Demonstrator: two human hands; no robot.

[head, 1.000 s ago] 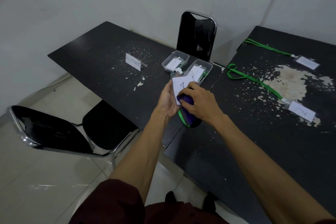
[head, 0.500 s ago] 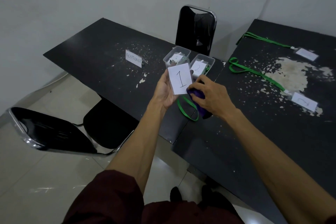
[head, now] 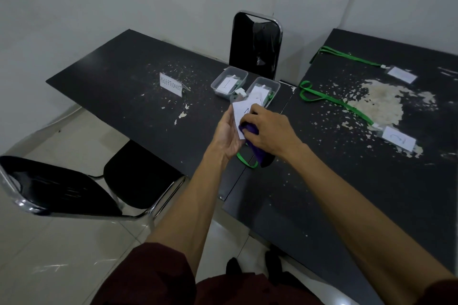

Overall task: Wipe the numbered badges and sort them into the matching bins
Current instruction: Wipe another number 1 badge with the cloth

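The badge [head: 241,112] is held up in the air over the gap between the two tables, face toward the camera, likely so the cloth [head: 248,129] has a firm flat surface to rub against. The left hand [head: 226,135] backs it from 9 o'clock, palm behind the card and fingers [head: 231,106] curled round its left edge. The right hand [head: 271,131] comes in from 3 o'clock, its fingers bunched tight on the purple cloth and pressing it onto the lower half of the card. That covers most of the number; the stroke that shows looks like a 1. The green strap [head: 244,161] dangles free at 6 o'clock.

Just beyond, at 12 o'clock, the two bins sit side by side within easy reach for the drop: the bin marked 1 [head: 216,83] and its neighbour [head: 276,86]. A name sign [head: 171,84] stands at 10 o'clock. On the right table [head: 347,193], well apart at 3 o'clock, a badge marked 2 [head: 398,140] waits, another [head: 402,75] at 2 o'clock.
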